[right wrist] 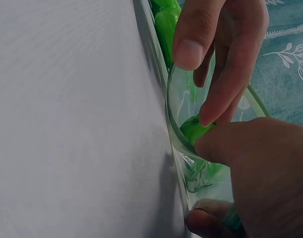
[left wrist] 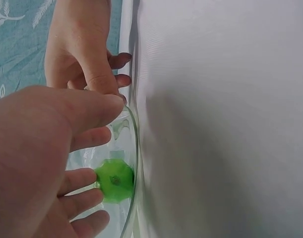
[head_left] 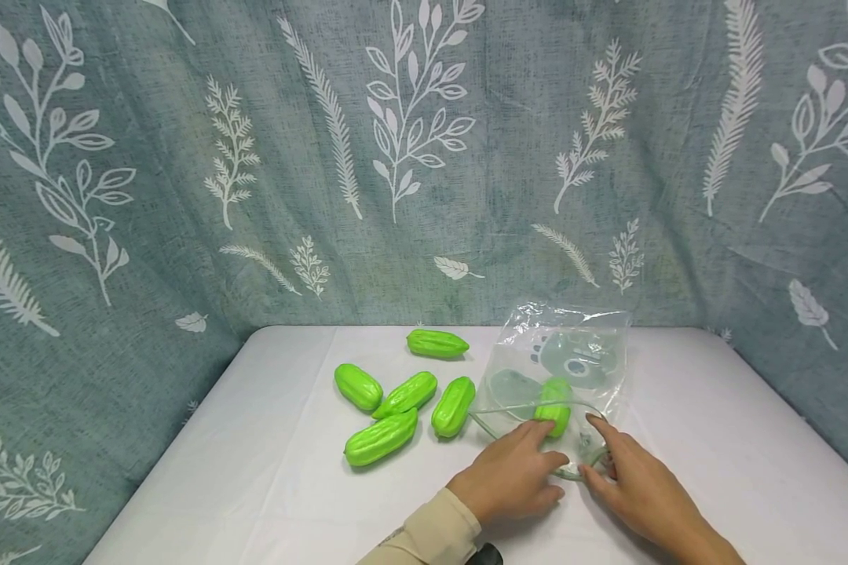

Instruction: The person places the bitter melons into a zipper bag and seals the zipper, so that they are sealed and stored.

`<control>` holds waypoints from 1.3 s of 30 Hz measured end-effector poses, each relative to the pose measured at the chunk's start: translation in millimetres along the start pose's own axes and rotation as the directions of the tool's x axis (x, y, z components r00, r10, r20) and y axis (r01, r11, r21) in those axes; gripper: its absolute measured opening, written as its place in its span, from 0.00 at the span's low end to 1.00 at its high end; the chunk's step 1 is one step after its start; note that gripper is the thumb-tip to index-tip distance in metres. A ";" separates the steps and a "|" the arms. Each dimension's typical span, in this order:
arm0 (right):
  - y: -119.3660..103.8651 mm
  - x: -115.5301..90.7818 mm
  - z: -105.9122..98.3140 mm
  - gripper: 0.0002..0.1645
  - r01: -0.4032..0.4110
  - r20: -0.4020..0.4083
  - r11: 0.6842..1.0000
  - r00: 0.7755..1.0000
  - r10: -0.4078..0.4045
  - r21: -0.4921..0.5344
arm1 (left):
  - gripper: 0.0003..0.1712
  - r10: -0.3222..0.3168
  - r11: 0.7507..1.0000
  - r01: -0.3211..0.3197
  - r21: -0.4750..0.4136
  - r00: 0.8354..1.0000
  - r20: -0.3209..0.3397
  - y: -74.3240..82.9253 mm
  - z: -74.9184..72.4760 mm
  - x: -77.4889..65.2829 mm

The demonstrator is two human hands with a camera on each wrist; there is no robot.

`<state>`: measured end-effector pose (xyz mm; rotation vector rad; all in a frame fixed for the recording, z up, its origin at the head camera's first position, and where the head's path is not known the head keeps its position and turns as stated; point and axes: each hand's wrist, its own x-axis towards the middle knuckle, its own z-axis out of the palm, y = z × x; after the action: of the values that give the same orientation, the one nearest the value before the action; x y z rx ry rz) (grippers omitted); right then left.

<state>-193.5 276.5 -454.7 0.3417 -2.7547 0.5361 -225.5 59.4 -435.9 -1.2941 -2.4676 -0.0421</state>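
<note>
A clear plastic bag (head_left: pixel 509 345) with grey-green printed shapes and a green-edged mouth lies flat, its mouth facing me and held apart. One bright green ridged bitter melon (head_left: pixel 554 396) is inside, just past the mouth. My left hand (head_left: pixel 512 475) reaches into the mouth with its fingers fairly straight. In the left wrist view its fingertips touch the near end of the melon (left wrist: pixel 115 180). My right hand (head_left: pixel 643 486) grips the right side of the bag's mouth, thumb on the near edge and fingers partly hidden by the plastic.
Left of the bag, several more bitter melons lie loose: one close to it (head_left: pixel 454 406), one at the back (head_left: pixel 437 344), and a group (head_left: pixel 381 437) farther left. A white cloth (head_left: pixel 254 486) covers the table. Behind it hangs a leaf-patterned curtain (head_left: pixel 325 196).
</note>
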 end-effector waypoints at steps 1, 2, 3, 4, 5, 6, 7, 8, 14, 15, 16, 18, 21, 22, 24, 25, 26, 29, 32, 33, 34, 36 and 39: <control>-0.1 0.0 0.1 0.44 -0.002 0.003 1.000 1.000 0.002 0.000 | 0.23 -0.002 1.000 0.002 -0.002 1.000 0.003 -0.1 -0.3 0.1; -0.2 -0.1 0.1 0.44 -0.006 0.009 1.000 1.000 0.006 0.000 | 0.23 -0.002 1.000 0.002 -0.006 1.000 0.004 -0.2 -0.8 0.0; -0.3 -0.1 0.2 0.44 -0.009 0.014 1.000 1.000 0.009 0.001 | 0.23 -0.002 1.000 0.002 -0.009 1.000 0.004 -0.3 -1.0 -0.2; -0.3 -0.2 0.2 0.45 -0.010 0.018 1.000 1.000 0.010 -0.001 | 0.23 -0.001 1.000 0.001 -0.014 1.000 0.003 -0.6 -1.3 -0.8; -0.4 -0.3 0.1 0.45 -0.012 0.022 1.000 1.000 0.012 -0.002 | 0.23 0.001 1.000 -0.001 -0.018 1.000 0.002 -0.7 -1.7 -1.5; -0.3 -0.4 -0.1 0.45 -0.014 0.025 1.000 1.000 0.014 -0.005 | 0.23 0.002 1.000 -0.002 -0.021 1.000 0.000 -0.9 -2.6 -2.6; -0.3 -0.5 -0.3 0.45 -0.014 0.027 1.000 1.000 0.015 -0.007 | 0.23 0.004 1.000 -0.004 -0.024 1.000 -0.003 -1.1 -3.5 -3.5; -0.2 -0.5 -0.5 0.45 -0.014 0.028 1.000 0.999 0.014 -0.008 | 0.22 0.005 1.000 -0.005 -0.028 1.000 -0.008 -1.4 -4.6 -4.8; 0.3 -0.2 -1.7 0.45 -0.018 0.030 1.000 0.999 0.019 -0.012 | 0.20 0.003 0.999 -0.005 -0.051 0.999 -0.039 -4.4 -16.1 -17.1; 0.4 0.0 -1.7 0.45 -0.023 0.034 1.000 0.999 0.024 -0.013 | 0.20 0.001 0.999 -0.003 -0.054 0.999 -0.044 -5.3 -18.1 -19.6; 0.6 0.4 -1.5 0.45 -0.026 0.038 1.000 0.999 0.027 -0.015 | 0.19 -0.003 0.998 0.000 -0.060 0.999 -0.048 -6.4 -20.1 -22.1; 0.5 0.9 -1.1 0.45 -0.034 0.045 0.999 0.998 0.035 -0.018 | 0.18 -0.007 0.997 0.003 -0.075 0.998 -0.056 -9.2 -23.4 -27.0; -0.2 1.6 -0.5 0.46 -0.044 0.050 0.999 0.998 0.045 -0.020 | 0.16 -0.018 0.995 0.011 -0.099 0.997 -0.070 -14.3 -26.8 -34.3; -0.5 1.7 -0.4 0.46 -0.045 0.050 0.999 0.998 0.046 -0.020 | 0.16 -0.024 0.994 0.016 -0.108 0.997 -0.075 -16.1 -27.6 -37.0; -1.0 1.5 -0.3 0.45 -0.046 0.046 0.999 0.998 0.047 -0.021 | 0.15 -0.034 0.993 0.022 -0.116 0.995 -0.098 -19.9 -27.2 -42.7; -0.9 1.1 -0.6 0.45 -0.044 0.041 0.999 0.998 0.045 -0.018 | 0.14 -0.041 0.992 0.028 -0.122 0.993 -0.108 -21.9 -26.9 -45.3; -0.7 0.8 -0.8 0.45 -0.043 0.040 0.999 0.998 0.043 -0.017 | 0.14 -0.046 0.991 0.030 -0.130 0.992 -0.121 -23.9 -26.3 -48.1; 0.5 0.3 -0.6 0.45 -0.036 0.035 0.999 0.999 0.037 -0.012 | 0.13 -0.062 0.986 0.036 -0.161 0.985 -0.161 -30.9 -23.5 -57.0; 0.6 0.2 -0.8 0.45 -0.039 0.042 0.999 0.998 0.039 -0.011 | 0.12 -0.090 0.980 0.054 -0.191 0.978 -0.187 -39.1 -21.6 -65.7; 0.3 0.1 -1.1 0.45 -0.041 0.045 0.999 0.998 0.042 -0.010 | 0.12 -0.102 0.978 0.063 -0.199 0.976 -0.192 -42.0 -21.1 -68.3; 0.0 0.0 -1.3 0.45 -0.043 0.048 0.999 0.998 0.044 -0.008 | 0.12 -0.117 0.975 0.076 -0.207 0.974 -0.196 -44.9 -21.1 -70.8; -0.8 -0.3 -1.8 0.45 -0.044 0.050 0.999 0.998 0.044 -0.006 | 0.11 -0.148 0.969 0.102 -0.224 0.969 -0.199 -50.5 -22.3 -75.2; -1.5 -0.1 -2.3 0.45 -0.046 0.051 0.999 0.998 0.046 -0.006 | 0.12 -0.200 0.951 0.145 -0.273 0.962 -0.186 -58.4 -26.7 -80.8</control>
<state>-192.4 276.1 -452.2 0.2959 -2.8185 0.5393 -222.4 -43.5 -428.9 -1.0975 -2.4397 -0.5333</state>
